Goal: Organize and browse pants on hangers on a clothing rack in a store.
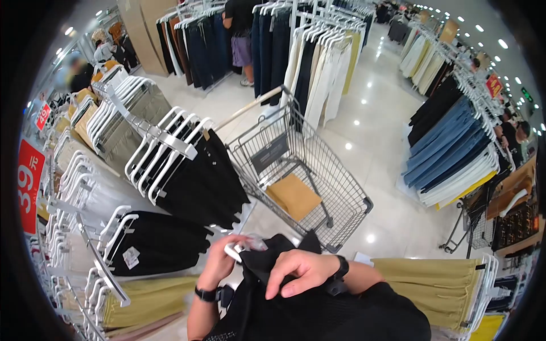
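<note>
My left hand (219, 261) is closed around a white hanger (232, 250), with a bit of clear plastic by its fingers. Black fabric of a garment (261, 262) hangs from that hanger in front of my chest; its exact kind does not show. Over the cloth, my right hand (304, 271) has its fingers bent and pinched on the fabric, with the fingertips partly hidden. Dark bands circle both of my wrists. Just beyond my hands stands a wire shopping cart (341, 213) holding a flat brown piece (296, 196).
Racks of black trousers (199, 176) and olive trousers (153, 301) crowd the left, beside a red price sign (28, 184). Olive trousers (426, 281) hang close on my right. Jeans (443, 148) line the far right. A person in purple shorts (242, 51) stands among the back racks.
</note>
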{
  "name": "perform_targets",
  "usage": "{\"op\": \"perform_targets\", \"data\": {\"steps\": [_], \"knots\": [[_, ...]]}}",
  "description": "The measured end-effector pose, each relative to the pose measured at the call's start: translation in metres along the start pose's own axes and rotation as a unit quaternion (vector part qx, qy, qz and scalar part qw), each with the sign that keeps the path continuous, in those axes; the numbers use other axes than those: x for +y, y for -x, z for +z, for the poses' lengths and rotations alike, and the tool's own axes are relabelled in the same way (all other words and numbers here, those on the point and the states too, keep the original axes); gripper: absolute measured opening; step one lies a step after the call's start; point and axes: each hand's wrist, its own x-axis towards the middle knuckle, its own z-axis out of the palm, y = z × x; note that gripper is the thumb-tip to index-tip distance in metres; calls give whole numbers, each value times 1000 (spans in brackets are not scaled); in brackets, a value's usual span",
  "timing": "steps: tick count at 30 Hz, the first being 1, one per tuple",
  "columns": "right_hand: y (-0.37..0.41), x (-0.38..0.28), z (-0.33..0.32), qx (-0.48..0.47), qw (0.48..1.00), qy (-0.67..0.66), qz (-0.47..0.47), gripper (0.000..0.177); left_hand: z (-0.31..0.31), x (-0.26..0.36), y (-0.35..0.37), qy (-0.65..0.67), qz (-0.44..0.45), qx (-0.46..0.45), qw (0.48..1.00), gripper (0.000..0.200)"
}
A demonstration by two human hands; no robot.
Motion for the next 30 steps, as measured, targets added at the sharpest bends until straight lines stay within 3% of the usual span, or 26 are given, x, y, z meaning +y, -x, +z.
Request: {"op": "perform_targets", "data": {"steps": [2,4,5,6,8,9,12,16,18,21,26,30], "knots": [[-18,-11,3,29,993,110,37,30,-26,22,4,-110,45,56,991,15],[-29,14,20,119,981,130,82,32,-46,29,28,-127,53,103,985,17],[-34,28,21,174,963,199,56,36,-52,37,31,-162,80,126,975,20],[-37,46,26,207,959,129,148,40,-62,33,47,-203,94,139,965,22],[-51,65,27,292,941,156,71,44,-75,32,53,-213,122,147,958,25],[-56,79,33,308,924,211,83,49,-83,23,66,-229,135,153,952,28],[-77,85,46,324,886,331,30,55,-91,15,77,-229,135,148,952,32],[-106,71,63,223,881,402,108,63,-89,14,80,-254,192,104,942,35],[-119,87,69,187,883,413,124,58,-100,13,89,-266,181,96,942,35],[-136,94,82,190,861,461,98,36,-114,5,96,-248,178,116,945,33],[-145,119,87,198,863,452,111,31,-128,10,113,-259,149,137,945,31],[-150,130,91,212,862,455,68,28,-135,9,123,-272,169,137,937,33]]}}
